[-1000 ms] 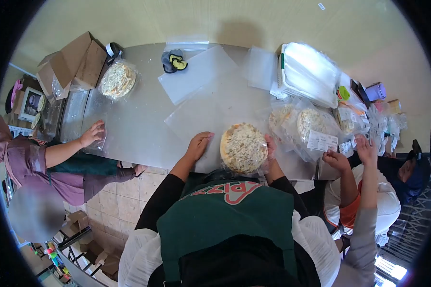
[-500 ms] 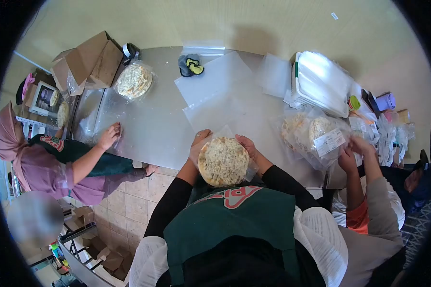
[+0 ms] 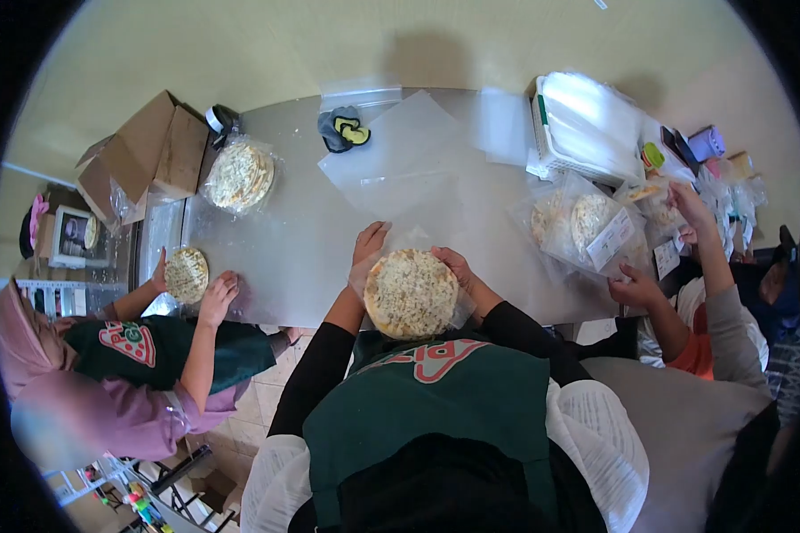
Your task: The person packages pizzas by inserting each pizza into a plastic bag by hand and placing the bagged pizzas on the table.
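Note:
Close to my body, over the table's near edge, I hold a round pizza (image 3: 411,295) topped with pale crumbly cheese, partly inside a clear plastic bag (image 3: 464,309). My left hand (image 3: 370,247) grips the bag at the pizza's upper left side. On the upper right, my right hand (image 3: 454,266) has its fingers curled round the bag at the pizza's edge. Beyond them lie clear plastic sheets (image 3: 400,147) and a grey-and-yellow item (image 3: 345,131), perhaps a tape dispenser.
At left, a co-worker handles another pizza (image 3: 187,274) beside a cardboard box (image 3: 148,160) and stacked pizzas (image 3: 240,175). Several labelled bagged pizzas (image 3: 590,222) lie at right, where another co-worker's hands (image 3: 642,289) are. A white basket (image 3: 567,164) holds plastic bags.
My hands still hold the pizza, almost in place. The left co-worker has leaned in, with a pizza now between the hands. The right co-worker's hands have moved apart, near a bagged pizza.

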`<state>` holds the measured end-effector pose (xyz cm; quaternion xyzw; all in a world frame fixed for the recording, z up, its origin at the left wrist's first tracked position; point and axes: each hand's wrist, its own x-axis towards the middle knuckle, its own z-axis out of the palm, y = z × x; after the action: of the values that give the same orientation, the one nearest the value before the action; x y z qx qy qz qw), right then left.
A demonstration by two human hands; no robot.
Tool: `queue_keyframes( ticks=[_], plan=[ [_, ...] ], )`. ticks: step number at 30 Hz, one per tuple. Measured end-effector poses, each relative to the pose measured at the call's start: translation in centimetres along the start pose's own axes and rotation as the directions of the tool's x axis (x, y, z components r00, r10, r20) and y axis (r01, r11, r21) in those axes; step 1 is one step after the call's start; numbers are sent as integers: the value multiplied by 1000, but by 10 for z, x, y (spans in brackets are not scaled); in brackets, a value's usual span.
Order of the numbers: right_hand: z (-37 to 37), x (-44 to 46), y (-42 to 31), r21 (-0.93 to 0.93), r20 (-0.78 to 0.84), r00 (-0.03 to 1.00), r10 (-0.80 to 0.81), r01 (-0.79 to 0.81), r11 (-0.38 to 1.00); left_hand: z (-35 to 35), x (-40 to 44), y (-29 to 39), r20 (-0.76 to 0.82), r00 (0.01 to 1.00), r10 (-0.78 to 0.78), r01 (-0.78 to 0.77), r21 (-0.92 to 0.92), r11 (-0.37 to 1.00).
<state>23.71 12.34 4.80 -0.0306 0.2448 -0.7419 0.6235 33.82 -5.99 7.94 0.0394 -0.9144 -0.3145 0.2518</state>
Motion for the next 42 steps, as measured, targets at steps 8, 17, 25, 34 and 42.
queue_keyframes(
  ticks=[8, 17, 25, 34, 42],
  plan=[
    [15, -12, 16, 218, -147, 989, -14, 46, 975, 3, 33, -17, 233, 948, 216, -165, -220, 961],
    [29, -26, 22, 353, -151, 984, -95, 144, 925, -15, 58, -4, 221, 874, 432, -325, -395, 859],
    [26, -49, 23, 309, -206, 900, -384, 432, 847, -17, 48, 11, 183, 927, 328, -280, -248, 928],
    [36, -45, 15, 286, -317, 798, -512, 595, 751, -5, 29, 24, 264, 911, 316, -281, -160, 946],
    [29, -17, 19, 203, -376, 769, -517, 613, 764, 15, 16, 5, 355, 873, 334, -312, -120, 942]
  ],
)
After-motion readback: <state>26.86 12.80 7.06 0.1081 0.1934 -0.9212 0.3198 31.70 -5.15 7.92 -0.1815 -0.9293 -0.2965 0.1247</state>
